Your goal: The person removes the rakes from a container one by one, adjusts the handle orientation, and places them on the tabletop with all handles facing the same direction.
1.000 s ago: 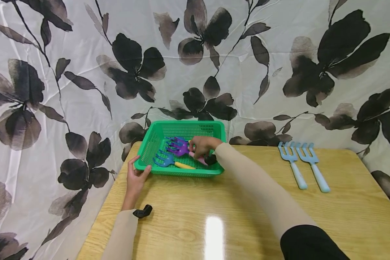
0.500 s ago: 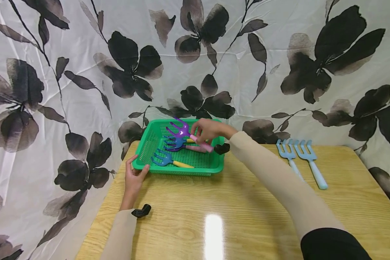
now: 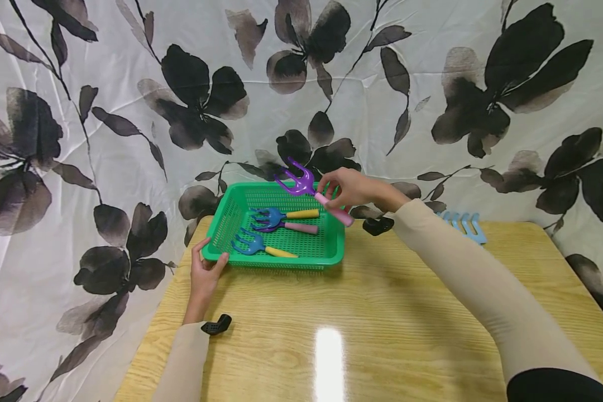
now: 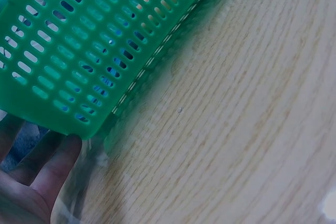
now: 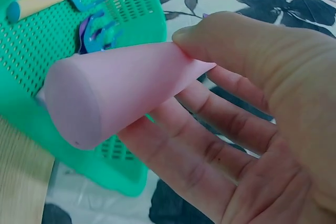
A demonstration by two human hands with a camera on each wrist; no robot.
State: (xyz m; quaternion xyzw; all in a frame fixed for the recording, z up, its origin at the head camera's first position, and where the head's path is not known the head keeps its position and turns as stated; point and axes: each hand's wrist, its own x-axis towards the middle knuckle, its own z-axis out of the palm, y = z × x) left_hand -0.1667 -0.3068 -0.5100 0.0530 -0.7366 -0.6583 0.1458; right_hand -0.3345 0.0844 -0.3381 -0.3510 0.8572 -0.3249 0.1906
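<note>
My right hand (image 3: 349,188) pinches the pink handle of a purple toy hand fork (image 3: 301,182), raised above the basket's back right corner with its tines pointing up and left. In the right wrist view the thumb and fingers hold that pink handle (image 5: 115,87) from both sides. My left hand (image 3: 204,273) grips the front left corner of the green plastic basket (image 3: 281,261), thumb at the front wall. Inside lie a blue fork with a yellow handle (image 3: 301,214), partly over a second purple fork with a pink handle (image 3: 301,228), and another blue fork (image 3: 251,244) near the front.
Light-blue forks (image 3: 469,228) lie on the wooden table (image 3: 281,324) at the right, mostly hidden by my right sleeve. A floral cloth (image 3: 382,111) hangs behind the table. Each wrist carries a small black device.
My right hand has lifted the purple fork out of the basket, up and to the right. The purple fork beneath is now uncovered. My left hand stays on the basket corner.
</note>
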